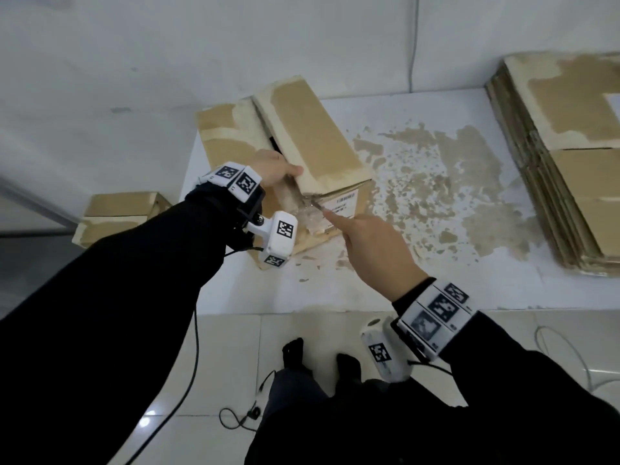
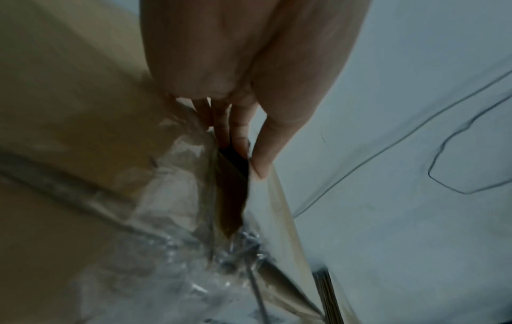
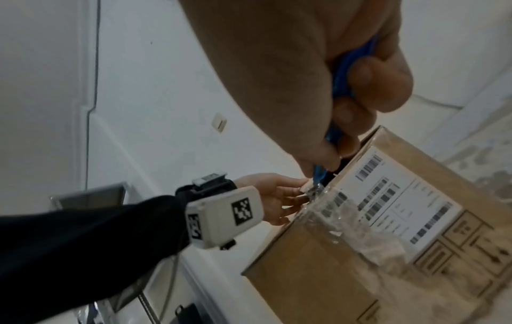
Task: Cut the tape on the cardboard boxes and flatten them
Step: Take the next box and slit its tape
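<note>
A brown cardboard box (image 1: 312, 135) with torn paper patches stands on the white table (image 1: 419, 283). Its top flaps are parted along the seam, and crumpled clear tape (image 1: 308, 213) hangs over its near end beside a white shipping label (image 3: 399, 201). My left hand (image 1: 275, 169) grips the edge of the top flap (image 2: 266, 197), thumb on top and fingers inside the gap. My right hand (image 1: 375, 243) holds a blue-handled knife (image 3: 340, 72), forefinger stretched along it. The blade tip (image 1: 317, 205) sits in the tape at the box's near top edge.
A stack of flattened boxes (image 1: 570, 156) lies at the table's right end. Another closed box (image 1: 117, 216) sits lower at the left, beyond the table edge. Paper scraps stick to the table top right of the box. Cables trail on the tiled floor (image 1: 188, 397).
</note>
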